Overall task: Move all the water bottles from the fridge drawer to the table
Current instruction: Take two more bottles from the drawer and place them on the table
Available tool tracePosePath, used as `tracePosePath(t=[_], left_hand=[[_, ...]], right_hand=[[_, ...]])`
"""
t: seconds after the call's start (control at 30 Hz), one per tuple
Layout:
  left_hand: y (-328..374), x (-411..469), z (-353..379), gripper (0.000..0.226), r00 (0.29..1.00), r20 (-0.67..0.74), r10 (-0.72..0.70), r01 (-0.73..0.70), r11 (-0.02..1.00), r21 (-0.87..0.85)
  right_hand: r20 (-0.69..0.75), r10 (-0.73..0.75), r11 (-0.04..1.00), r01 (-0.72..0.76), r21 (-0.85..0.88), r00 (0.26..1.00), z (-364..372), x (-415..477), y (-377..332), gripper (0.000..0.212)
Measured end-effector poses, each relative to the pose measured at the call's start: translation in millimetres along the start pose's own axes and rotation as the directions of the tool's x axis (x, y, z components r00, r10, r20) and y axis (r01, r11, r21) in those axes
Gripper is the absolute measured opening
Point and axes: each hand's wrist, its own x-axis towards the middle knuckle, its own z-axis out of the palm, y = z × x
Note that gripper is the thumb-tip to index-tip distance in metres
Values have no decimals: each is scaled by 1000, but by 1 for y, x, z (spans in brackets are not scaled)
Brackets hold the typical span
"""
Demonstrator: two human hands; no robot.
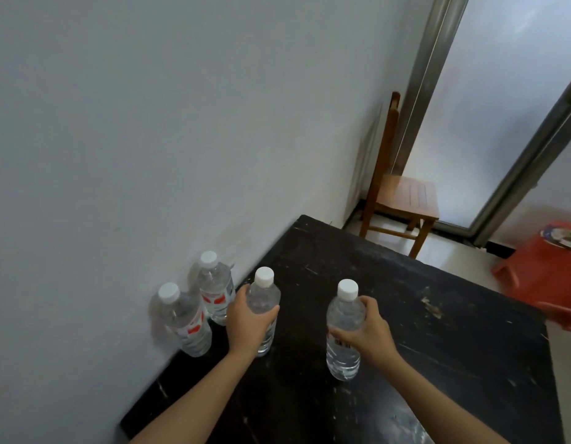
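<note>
Two clear water bottles with white caps and red labels stand upright on the dark table (389, 299) against the white wall, one nearer (184, 322) and one behind it (215, 290). My left hand (248, 322) grips a third upright bottle (263, 299) just right of them, its base on or just above the tabletop. My right hand (365, 331) grips a fourth bottle (343, 318), upright near the table's middle. The fridge drawer is out of view.
A wooden chair (402, 200) stands past the table's far end, beside a frosted glass door (502, 107). A red plastic stool (547, 270) with items on top sits on the floor at the right. The table's right half shows scuffed bare surface.
</note>
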Motion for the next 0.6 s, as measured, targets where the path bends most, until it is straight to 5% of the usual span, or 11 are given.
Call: tracePosePath(t=[0.6], left_hand=[[19,119,30,65,991,-120,-55,64,996,70]], right_hand=[[-96,57,996,-50,71,994,73,168,-75,80]])
